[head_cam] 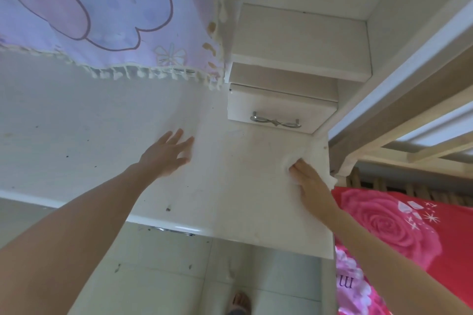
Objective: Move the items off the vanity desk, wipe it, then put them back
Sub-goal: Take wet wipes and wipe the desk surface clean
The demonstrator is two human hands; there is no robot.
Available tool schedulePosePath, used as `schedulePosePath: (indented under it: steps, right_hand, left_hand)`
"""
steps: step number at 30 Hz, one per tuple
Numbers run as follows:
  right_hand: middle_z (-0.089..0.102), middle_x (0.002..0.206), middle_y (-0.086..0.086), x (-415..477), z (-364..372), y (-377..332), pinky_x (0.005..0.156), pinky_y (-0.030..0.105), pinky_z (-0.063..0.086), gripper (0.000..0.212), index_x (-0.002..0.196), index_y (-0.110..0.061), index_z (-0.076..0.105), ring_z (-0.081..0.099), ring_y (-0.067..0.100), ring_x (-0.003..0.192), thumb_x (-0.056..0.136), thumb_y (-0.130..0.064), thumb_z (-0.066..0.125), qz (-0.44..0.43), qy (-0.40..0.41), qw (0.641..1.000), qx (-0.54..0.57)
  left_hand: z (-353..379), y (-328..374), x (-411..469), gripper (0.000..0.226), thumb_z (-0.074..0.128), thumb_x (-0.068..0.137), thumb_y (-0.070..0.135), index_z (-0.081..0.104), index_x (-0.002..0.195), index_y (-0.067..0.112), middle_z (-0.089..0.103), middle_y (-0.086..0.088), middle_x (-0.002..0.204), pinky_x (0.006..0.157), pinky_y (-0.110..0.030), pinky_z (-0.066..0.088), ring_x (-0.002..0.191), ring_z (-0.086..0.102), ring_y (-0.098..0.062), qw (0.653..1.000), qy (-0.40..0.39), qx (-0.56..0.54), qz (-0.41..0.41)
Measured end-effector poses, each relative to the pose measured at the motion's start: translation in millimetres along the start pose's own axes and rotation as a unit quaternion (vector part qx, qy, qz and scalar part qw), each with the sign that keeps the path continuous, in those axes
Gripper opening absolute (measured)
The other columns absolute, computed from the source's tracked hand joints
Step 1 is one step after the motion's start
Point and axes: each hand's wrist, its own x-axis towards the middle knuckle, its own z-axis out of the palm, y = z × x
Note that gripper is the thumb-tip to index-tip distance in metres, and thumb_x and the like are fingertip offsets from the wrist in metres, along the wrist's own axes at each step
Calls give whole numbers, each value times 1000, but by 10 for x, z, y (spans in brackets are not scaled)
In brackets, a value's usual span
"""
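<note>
**Desk top bare, wipe at its right edge**

Head view, all places given relative to the drawer [279, 112]:
- drawer: small, white, sits on the back right of the vanity desk [230, 186]. It is closed, so contents can't be seen. Silver bow-shaped handle [276, 121] on its front
- stepped white box [302, 41] stacked right behind and above the drawer, top face bare, nothing seen in it
- desk surface in front and to the left of the drawer carries no items, only a few dark specks [168, 209] well forward-left of it
- white cloth [314, 153]: the wiping thing, lies on the desk just forward-right of the drawer, at the desk's right edge, bunched up
- right hand [311, 184]: on top of the cloth, fingers [297, 169] close together and pressing it down. Tips sink into the bunched fabric, can't tell if they curl
- left hand [163, 156]: forward-left of the drawer, over the desk, palm down, fingers spread and fairly straight, holding nothing. Blurred, so contact with the desk can't be judged
- purple fringed cloth [102, 7] hangs left of the drawer, with its fringe ending just above the desk
- red rose-print bedding [399, 225] forward-right of the drawer, past the desk's edge
- tiled floor [166, 276] and a foot [242, 300] below the desk's front edge
</note>
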Motion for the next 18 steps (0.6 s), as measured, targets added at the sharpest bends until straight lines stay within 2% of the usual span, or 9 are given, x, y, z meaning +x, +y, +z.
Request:
schedulePosePath:
  steps: [2,3,5,7,8,10,12,15,18]
  right_hand:
    - [33,139,0,-349,257,-295,108,5,-1,49,136,-12,38,28,22,138,89,2,31,-99,-33,994,21]
    - [43,134,1,-510,353,-467,110,9,0,46,132,-10,42,28,19,136,87,-1,35,-155,-58,986,22]
    - [64,118,6,-709,551,-655,110,20,14,45,117,-10,47,39,18,123,73,-2,46,-275,-72,959,-11]
    - [66,115,8,-790,657,-815,106,23,25,41,114,-10,46,42,19,119,74,-2,43,-325,-52,944,-13]
    - [65,116,9,-814,645,-928,106,21,26,40,115,-8,47,42,20,119,76,0,43,-329,-77,941,12]
    - [61,123,5,-833,648,-1028,110,12,20,47,120,-2,48,41,16,122,75,12,44,-288,-126,946,83]
    - [50,130,-11,-727,479,-988,106,3,15,52,126,-1,50,41,8,124,79,17,42,-189,-86,969,133]
    - [49,129,8,-294,55,-651,105,5,14,52,119,5,57,47,25,123,73,18,34,-45,72,990,114]
    - [49,132,18,134,-425,-171,98,11,21,53,124,6,52,45,32,125,77,23,34,61,105,992,36]
  left_hand:
    - [2,1,0,60,38,96,37,4,145,33,-8,4,155,113,-35,14,142,-5,-17,1000,0,-3,-1]
    - [1,1,2,60,38,96,37,5,145,33,-8,3,155,113,-35,13,142,-5,-17,1000,1,-6,-1]
    - [7,0,3,60,38,96,37,5,145,33,-8,3,155,113,-36,13,142,-4,-18,1000,1,-9,0]
    - [18,-6,5,60,39,96,38,4,145,33,-8,3,155,113,-35,12,142,-4,-18,1000,3,-10,-3]
    - [21,-8,5,60,39,96,38,4,145,33,-8,3,155,113,-35,12,142,-4,-18,1000,3,-9,-5]
    - [26,-8,8,60,38,96,38,4,145,33,-8,3,155,113,-36,13,142,-4,-18,1000,3,-5,-4]
    - [29,1,12,60,38,96,38,4,145,33,-8,3,155,113,-36,13,142,-4,-18,1000,2,-3,-4]
    - [20,11,15,60,38,96,37,4,145,33,-8,3,155,113,-37,13,142,-5,-18,1000,1,-5,-8]
    - [24,26,16,60,39,96,35,4,145,33,-8,3,155,113,-36,13,142,-5,-18,1000,2,-9,-11]
